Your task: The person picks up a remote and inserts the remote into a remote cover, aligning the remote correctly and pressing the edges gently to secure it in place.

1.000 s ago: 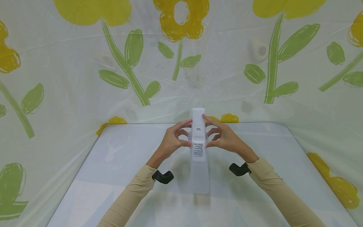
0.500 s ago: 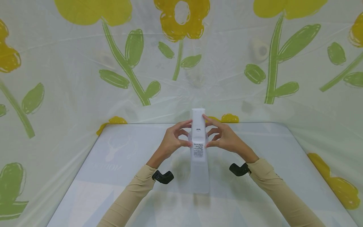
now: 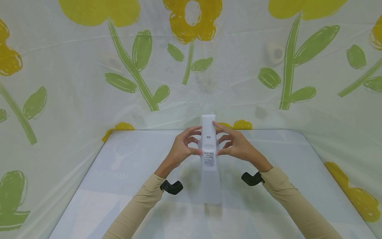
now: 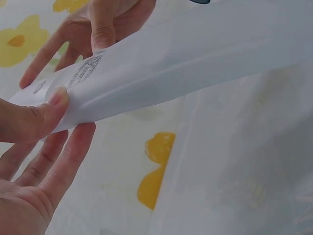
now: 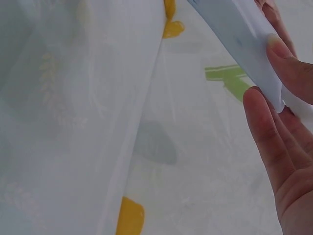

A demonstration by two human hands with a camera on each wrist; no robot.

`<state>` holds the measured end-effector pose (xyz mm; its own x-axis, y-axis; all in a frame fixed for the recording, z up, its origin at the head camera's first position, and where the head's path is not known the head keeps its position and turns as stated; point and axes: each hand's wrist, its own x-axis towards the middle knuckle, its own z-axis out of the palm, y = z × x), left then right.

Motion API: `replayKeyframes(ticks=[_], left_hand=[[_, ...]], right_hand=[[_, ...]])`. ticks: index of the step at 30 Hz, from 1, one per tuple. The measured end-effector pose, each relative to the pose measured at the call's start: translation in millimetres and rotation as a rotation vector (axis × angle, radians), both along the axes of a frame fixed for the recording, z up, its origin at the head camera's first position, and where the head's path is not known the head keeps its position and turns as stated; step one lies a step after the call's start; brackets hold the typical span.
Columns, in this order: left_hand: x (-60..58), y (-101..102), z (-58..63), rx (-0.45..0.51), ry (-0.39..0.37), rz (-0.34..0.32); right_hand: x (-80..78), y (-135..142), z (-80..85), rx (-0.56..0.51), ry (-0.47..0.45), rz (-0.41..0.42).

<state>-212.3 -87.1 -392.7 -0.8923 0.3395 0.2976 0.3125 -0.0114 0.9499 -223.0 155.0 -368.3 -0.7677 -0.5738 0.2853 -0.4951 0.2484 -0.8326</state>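
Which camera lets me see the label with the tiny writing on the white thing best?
The head view: the label faces it nearly straight on, though its writing is too small to read. The left wrist view shows it slanted; the right wrist view doesn't show it.

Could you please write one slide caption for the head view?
Left hand and right hand hold a long white device, its printed label toward the camera, before a flower-patterned sheet.
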Motion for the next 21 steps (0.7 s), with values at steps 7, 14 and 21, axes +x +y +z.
replayKeyframes(ticks=[7,14,21], left_hand=[[-0.1,0,3.7,0.001,-0.008,-0.013],[14.3,2,24.6,-0.002,-0.002,-0.012],[13.1,3,26.1,0.005,-0.001,-0.009]], right_hand=[[0.5,0,1.3,-0.014,0.019,0.006],[-0.2,1,1.5,-0.017,0.024,0.009],[0.8,1,5.2,-0.01,0.009,0.005]])
